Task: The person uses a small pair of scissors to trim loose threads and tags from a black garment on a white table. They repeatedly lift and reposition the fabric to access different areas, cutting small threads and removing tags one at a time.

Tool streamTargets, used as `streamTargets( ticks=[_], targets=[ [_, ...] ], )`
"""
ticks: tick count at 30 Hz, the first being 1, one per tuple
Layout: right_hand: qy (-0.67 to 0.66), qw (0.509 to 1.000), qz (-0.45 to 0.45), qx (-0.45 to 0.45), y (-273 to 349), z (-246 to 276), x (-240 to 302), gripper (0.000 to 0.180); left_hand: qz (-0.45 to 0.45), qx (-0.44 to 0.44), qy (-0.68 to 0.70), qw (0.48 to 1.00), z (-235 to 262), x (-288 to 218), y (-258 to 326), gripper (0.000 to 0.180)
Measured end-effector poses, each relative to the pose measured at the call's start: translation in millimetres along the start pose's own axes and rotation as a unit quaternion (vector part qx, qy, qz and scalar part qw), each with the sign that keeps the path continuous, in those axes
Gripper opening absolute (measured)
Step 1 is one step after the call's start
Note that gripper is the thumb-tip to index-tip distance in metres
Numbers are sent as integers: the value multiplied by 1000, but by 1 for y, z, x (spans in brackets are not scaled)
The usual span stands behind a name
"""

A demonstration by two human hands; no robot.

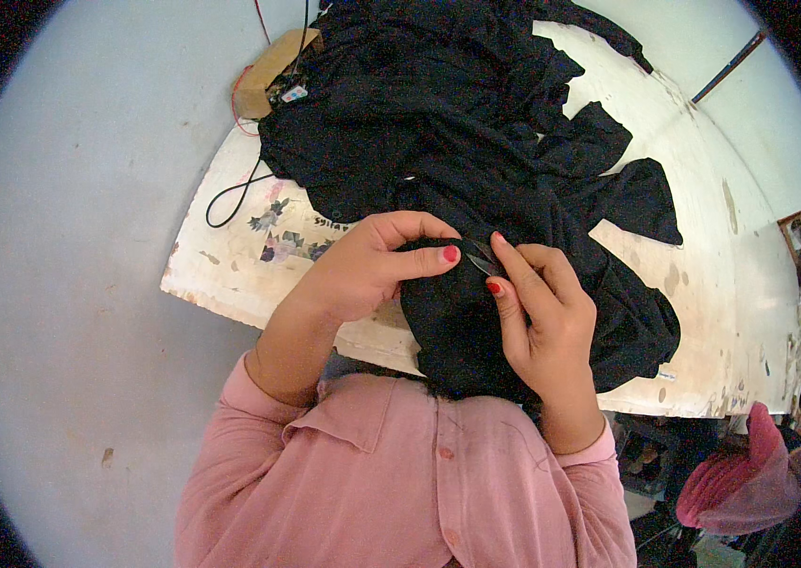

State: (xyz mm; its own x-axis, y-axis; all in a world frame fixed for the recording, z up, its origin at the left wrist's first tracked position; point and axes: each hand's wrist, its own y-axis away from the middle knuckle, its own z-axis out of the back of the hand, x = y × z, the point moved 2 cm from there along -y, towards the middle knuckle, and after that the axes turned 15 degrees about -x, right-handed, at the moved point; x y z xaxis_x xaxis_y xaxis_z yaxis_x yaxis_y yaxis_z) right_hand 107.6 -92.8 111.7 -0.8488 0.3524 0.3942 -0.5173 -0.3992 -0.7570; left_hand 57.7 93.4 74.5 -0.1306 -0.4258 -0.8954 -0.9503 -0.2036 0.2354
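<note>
- Now my left fingers [424,262] pinch a bit of the black cloth [419,114], thumb and forefinger tips pressed close together.
- Just beside them, my right fingers [519,268] pinch a small pointed metal tool [483,266], its tip angled up toward my left thumb.
- I have the black cloth bunched across the middle of the pale, stained counter [712,312], its near part hanging close against my pink shirt [372,473].
- Beyond my left hand, a black cord [220,225] loops beside the cloth, and a tan block [272,76] sits near the far left edge.
- Low on my right, I see pink fabric [736,483] past the counter.
</note>
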Motion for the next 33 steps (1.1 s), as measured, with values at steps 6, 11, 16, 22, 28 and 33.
streamTargets(
  ticks=[6,11,16,22,28,33],
  targets=[
    [-64,995,-34,-62,-8,-4,-2,23,-35,-17,-13,999,1,7,-3,22],
    [-167,981,-81,-53,-9,-14,-2,20,-116,-17,-103,988,-7,8,-3,18],
    [-131,985,-102,-55,-9,-17,-8,17,-212,-75,-172,959,-15,8,4,18],
    [-198,947,-252,-23,6,-31,-30,12,-361,-118,-278,882,-25,5,1,19],
    [-532,702,-467,79,11,-26,-39,28,-142,-71,-76,984,-17,20,-12,18],
    [-186,970,-150,33,8,-4,-45,41,-20,-58,80,995,-21,19,-11,16]
  ],
)
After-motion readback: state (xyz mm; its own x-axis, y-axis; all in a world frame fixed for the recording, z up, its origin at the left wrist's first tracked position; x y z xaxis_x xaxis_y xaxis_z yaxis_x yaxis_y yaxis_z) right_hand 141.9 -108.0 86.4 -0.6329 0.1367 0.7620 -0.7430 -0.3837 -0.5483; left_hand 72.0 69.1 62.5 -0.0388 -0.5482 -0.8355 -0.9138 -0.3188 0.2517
